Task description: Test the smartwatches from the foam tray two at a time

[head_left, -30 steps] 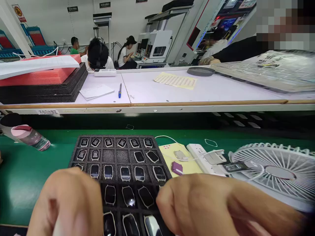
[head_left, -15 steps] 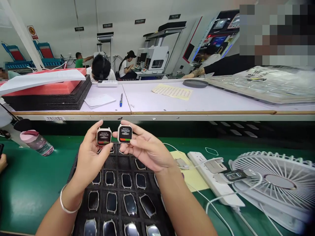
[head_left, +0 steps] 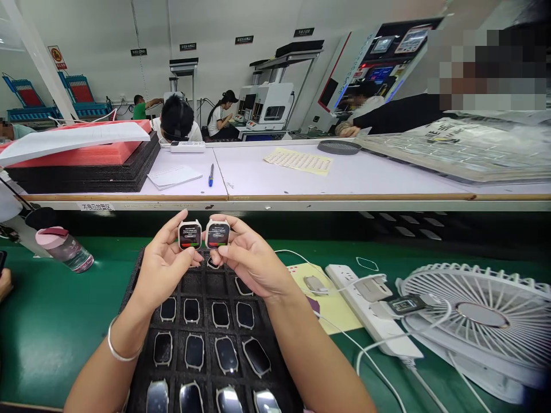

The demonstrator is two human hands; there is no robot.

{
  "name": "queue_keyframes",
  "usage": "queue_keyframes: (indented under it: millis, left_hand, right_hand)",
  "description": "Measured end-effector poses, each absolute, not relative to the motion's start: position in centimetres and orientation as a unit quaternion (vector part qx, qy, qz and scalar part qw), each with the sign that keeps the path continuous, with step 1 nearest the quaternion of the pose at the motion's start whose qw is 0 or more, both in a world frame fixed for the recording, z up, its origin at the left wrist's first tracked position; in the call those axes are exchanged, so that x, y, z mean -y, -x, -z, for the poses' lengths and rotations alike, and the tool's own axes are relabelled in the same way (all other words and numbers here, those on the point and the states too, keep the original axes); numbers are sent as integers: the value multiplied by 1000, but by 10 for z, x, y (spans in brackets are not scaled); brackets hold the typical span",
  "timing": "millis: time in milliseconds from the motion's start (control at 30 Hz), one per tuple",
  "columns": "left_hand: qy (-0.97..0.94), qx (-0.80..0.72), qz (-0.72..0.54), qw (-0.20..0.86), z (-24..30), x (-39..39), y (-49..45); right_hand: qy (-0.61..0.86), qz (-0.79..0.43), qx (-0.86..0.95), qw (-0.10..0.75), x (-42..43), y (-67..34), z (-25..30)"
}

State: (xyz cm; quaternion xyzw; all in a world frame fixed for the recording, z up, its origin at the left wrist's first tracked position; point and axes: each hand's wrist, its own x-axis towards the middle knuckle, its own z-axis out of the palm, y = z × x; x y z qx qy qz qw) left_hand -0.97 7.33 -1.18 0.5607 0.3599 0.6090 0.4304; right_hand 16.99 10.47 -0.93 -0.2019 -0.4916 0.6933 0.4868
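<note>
The two smartwatches [head_left: 190,235] look glossy as glass and smooth-rimmed. Beneath, the compartmented tray [head_left: 209,347] is black foam, matt and grainy; the green benchtop [head_left: 55,321] has a smooth sheen. From where I stand the bangle [head_left: 121,359] gleams like metal, the water bottle [head_left: 64,249] is clear plastic, the fan [head_left: 482,314] white plastic.

A label [head_left: 97,206] on the shelf's [head_left: 249,172] front edge reads 不良品放置区. Above the shelf, white characters on black signs [head_left: 187,46] are too blurred to read; below it, text on two watches [head_left: 217,234] is too small.
</note>
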Motion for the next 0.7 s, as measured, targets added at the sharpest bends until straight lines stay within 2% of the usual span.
queue_keyframes:
  millis: [700]
  left_hand:
    - [-523, -341, -615, 481, 8, -69, 7]
  right_hand:
    - [211, -645, 517, 522, -101, -165, 10]
